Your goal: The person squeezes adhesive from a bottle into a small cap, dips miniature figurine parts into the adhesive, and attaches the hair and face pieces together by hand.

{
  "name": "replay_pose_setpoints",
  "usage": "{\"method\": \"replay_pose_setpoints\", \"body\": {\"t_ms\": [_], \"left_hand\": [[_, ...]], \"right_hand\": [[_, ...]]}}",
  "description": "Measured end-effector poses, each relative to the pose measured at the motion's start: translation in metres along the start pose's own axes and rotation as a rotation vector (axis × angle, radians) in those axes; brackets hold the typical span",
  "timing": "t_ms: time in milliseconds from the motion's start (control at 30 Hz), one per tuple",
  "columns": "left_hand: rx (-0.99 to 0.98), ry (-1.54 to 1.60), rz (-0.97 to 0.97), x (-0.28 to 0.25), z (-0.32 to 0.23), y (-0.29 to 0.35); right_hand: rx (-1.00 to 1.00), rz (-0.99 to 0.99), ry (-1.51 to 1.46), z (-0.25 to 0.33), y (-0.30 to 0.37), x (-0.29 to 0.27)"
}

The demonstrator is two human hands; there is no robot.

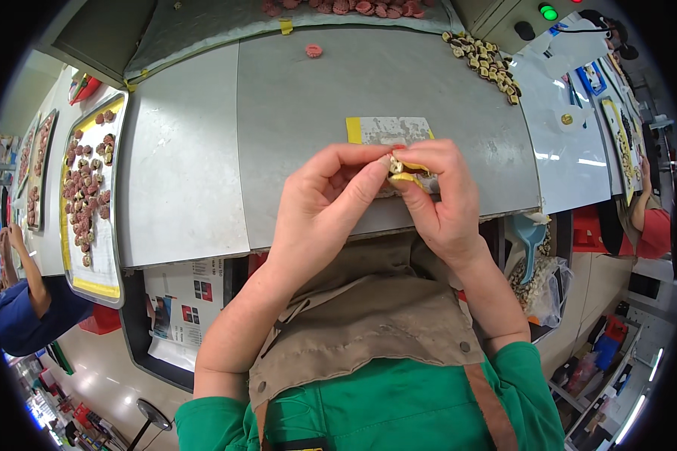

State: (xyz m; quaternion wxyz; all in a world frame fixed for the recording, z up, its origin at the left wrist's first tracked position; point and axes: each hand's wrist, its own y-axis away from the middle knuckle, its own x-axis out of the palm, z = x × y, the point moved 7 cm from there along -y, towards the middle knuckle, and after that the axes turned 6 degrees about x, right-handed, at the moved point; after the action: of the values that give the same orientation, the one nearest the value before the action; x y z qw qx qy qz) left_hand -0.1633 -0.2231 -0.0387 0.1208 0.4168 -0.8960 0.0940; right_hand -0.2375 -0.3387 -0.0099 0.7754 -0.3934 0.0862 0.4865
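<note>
My two hands meet above the near part of the grey bench. My left hand (316, 197) is closed in a pinch, thumb and forefinger pressed at a small cream-coloured piece with dark spots (396, 165). From the other side my right hand (450, 201) closes on the same piece. Yellow shows at the right thumb and fingertips; whether it is a finger covering or part of the piece I cannot tell. Beneath the hands lies a worn pale sheet (391, 129) with a yellow strip on its left, partly hidden by my fingers.
One pink ridged piece (314, 50) lies farther off, with many more pink pieces (353, 7) behind. Small dark-and-cream pieces (489, 66) are heaped at the far right. A tray (120, 278) of reddish-brown pieces stands left. A blue scoop (529, 234) rests below right; co-workers are at both sides.
</note>
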Motion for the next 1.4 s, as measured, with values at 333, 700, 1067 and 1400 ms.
{"method": "replay_pose_setpoints", "body": {"t_ms": [333, 700, 1067, 1400], "left_hand": [[0.163, -0.256, 0.006, 0.009, 0.007, 0.01], [0.317, -0.398, 0.002, 0.015, 0.015, 0.007], [0.222, -1.103, -0.642, -0.258, -0.125, 0.05], [0.426, -1.881, -0.468, -0.188, -0.122, -0.018]], "right_hand": [[0.034, 0.054, -0.06, -0.008, 0.003, 0.004], [-0.097, -0.022, 0.084, -0.011, 0.005, 0.0], [0.359, -0.108, 0.329, -0.104, -0.036, -0.126], [0.046, 0.045, 0.544, -0.152, -0.072, -0.11]]}}
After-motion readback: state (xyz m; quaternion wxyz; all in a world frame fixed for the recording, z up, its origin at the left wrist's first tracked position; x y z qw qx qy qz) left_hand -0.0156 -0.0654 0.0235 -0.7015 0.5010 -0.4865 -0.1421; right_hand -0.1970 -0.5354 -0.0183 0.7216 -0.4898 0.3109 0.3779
